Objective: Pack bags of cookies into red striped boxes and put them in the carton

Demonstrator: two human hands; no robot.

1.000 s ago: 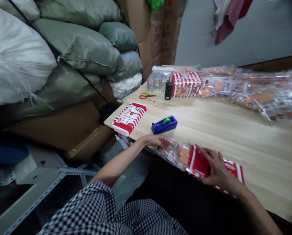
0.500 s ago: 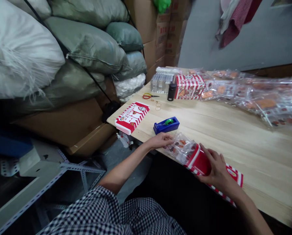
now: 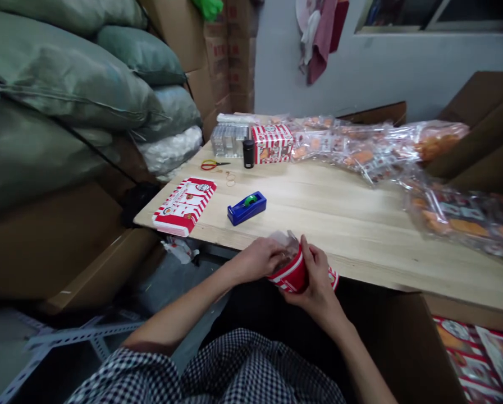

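Observation:
A red-and-white carton [image 3: 292, 274] is tilted at the table's front edge, its open end facing left and up. My right hand [image 3: 319, 275] is wrapped round its side. At the mouth, my left hand [image 3: 257, 259] has its fingers closed on a clear plastic packet [image 3: 282, 240]. Part of the packet sticks out above the rim; the rest is inside the carton and hidden. The left fingertips are partly covered by the plastic and the rim. Beyond my hands stands a blue tape dispenser [image 3: 247, 208] with a green roll.
Flat printed cartons [image 3: 184, 206] lie stacked at the table's left corner. Scissors [image 3: 211, 165], a black cylinder [image 3: 248, 154], a filled striped box [image 3: 272, 143] and clear cases [image 3: 230, 139] are behind. Bagged items [image 3: 361, 154] heap along the back and right. A cardboard box [image 3: 439, 342] stands below right.
My view has turned to the right. My left hand has come in to the carton's mouth, and the packet, earlier mostly outside, is now largely within. The carton is tipped more upright.

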